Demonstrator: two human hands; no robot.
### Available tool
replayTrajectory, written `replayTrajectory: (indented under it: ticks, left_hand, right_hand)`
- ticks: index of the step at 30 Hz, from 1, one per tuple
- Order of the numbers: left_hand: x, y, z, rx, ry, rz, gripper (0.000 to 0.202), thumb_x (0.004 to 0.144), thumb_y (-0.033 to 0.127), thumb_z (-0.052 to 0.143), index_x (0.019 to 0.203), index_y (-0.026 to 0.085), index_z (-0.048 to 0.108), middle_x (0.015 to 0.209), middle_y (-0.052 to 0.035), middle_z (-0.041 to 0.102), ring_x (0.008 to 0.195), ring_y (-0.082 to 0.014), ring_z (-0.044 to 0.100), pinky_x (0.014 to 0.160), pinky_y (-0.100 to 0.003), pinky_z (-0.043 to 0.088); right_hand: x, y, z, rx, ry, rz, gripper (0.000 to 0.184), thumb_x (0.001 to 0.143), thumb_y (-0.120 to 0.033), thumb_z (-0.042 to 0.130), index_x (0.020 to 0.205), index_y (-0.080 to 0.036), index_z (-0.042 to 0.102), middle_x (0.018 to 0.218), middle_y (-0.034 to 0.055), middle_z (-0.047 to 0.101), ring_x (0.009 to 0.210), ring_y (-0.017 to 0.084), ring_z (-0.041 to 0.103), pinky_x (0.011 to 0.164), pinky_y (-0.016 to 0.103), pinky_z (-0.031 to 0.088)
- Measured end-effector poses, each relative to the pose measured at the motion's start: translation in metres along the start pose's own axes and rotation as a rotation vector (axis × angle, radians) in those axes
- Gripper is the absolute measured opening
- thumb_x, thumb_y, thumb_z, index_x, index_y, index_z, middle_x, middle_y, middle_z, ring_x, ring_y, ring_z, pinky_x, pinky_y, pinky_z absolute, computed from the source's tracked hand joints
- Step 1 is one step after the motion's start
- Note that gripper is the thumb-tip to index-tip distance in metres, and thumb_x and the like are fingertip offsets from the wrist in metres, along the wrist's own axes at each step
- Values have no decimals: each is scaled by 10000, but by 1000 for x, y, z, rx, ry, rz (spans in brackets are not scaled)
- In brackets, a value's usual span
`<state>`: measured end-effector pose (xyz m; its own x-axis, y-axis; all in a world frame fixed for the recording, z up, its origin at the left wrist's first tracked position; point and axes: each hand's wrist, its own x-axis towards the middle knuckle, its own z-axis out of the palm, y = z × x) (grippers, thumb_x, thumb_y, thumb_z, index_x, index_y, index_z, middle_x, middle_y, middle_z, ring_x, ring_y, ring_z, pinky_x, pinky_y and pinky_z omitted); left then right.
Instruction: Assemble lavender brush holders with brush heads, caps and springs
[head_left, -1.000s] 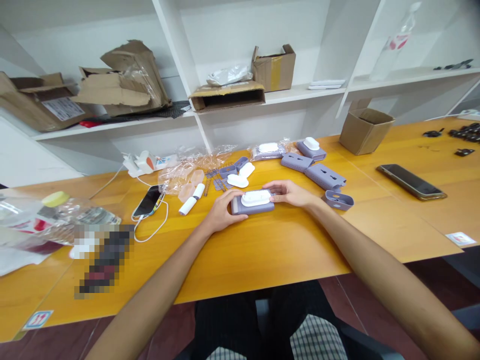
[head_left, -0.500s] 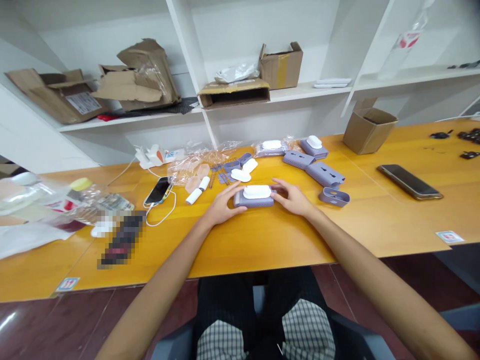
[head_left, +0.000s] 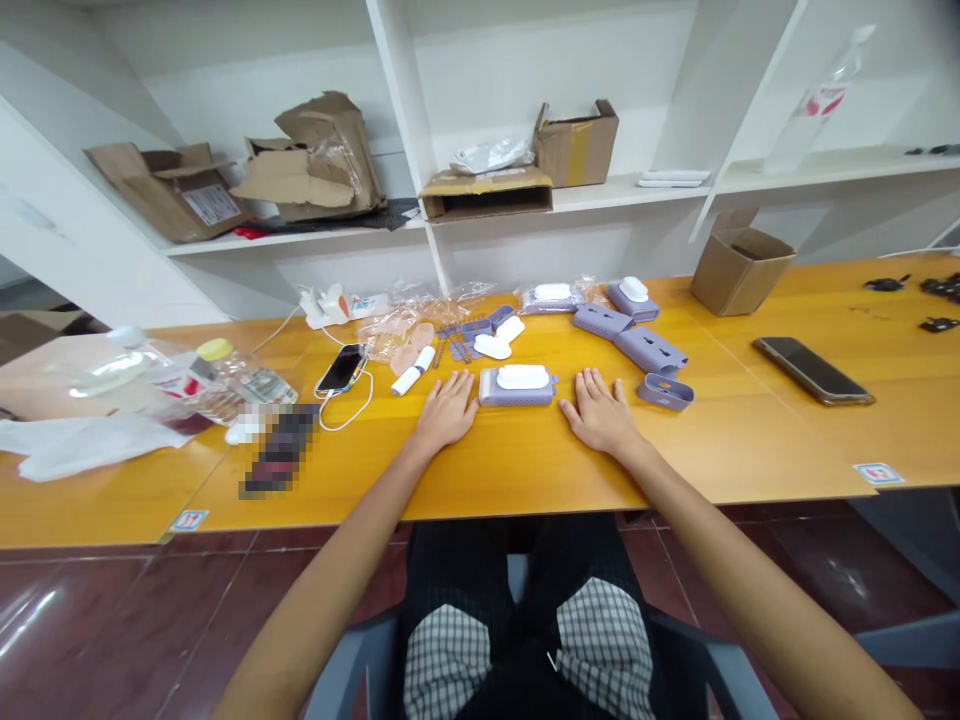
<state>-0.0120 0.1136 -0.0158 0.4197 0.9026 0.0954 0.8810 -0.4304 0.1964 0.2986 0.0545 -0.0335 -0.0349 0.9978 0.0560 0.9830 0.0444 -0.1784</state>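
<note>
Between my hands on the table lies a purple box-shaped plastic case [head_left: 517, 397] with a white oval top piece [head_left: 523, 376]. My left hand [head_left: 445, 410] rests palm down just left of the case, fingers stretched out; whether its thumb touches the case I cannot tell. My right hand [head_left: 600, 411] lies flat to the right of the case, apart from it, with fingers spread. Neither hand holds anything. Right of my right hand stands a small purple oval ring-like part [head_left: 665, 392]. Behind it lie purple perforated shells [head_left: 651, 350]. White oval pieces [head_left: 493, 347] lie behind the case.
A phone [head_left: 814, 369] lies at the right, near an open cardboard box [head_left: 741, 262]. On the left are a charging phone [head_left: 341, 369], bottles [head_left: 241, 375] and a power strip [head_left: 326, 306]. Clear plastic wrapping [head_left: 390, 318] lies toward the back, below shelves with cardboard boxes.
Both hands have let go of the purple case and moved apart to either side, now flat on the table. The case stays on the table. The view has shifted slightly.
</note>
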Motion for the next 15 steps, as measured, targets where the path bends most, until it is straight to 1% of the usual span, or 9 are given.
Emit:
replayTrajectory:
  ticks: [4, 8, 15]
  left_hand:
    - [0, 4, -1, 36, -43, -32, 625, 1095, 379, 336, 1675, 151, 379, 1774, -155, 298, 1672, -337, 248, 1347, -632, 186]
    - [0, 3, 0, 48, -44, -42, 623, 1095, 390, 342, 1680, 177, 370, 1780, -151, 286, 1674, -332, 243, 1347, -629, 185]
    - [1, 4, -2, 80, -68, -50, 652, 1098, 395, 301, 1688, 122, 344, 1788, -149, 257, 1682, -322, 218, 1354, -619, 173]
  right_hand:
    - [3, 0, -3, -1, -44, 10, 784, 1104, -533, 210, 1697, -24, 285, 1790, 237, 214, 1692, 346, 150, 1331, 668, 76]
    - [8, -1, -7, 1, -66, 9, 785, 1103, -531, 202, 1703, -30, 272, 1798, 211, 200, 1696, 327, 141, 1335, 666, 60]
    - [16, 2, -7, 21, -64, 2, 788, 1104, -543, 206, 1706, -39, 274, 1800, 213, 179, 1697, 331, 131, 1330, 676, 51]
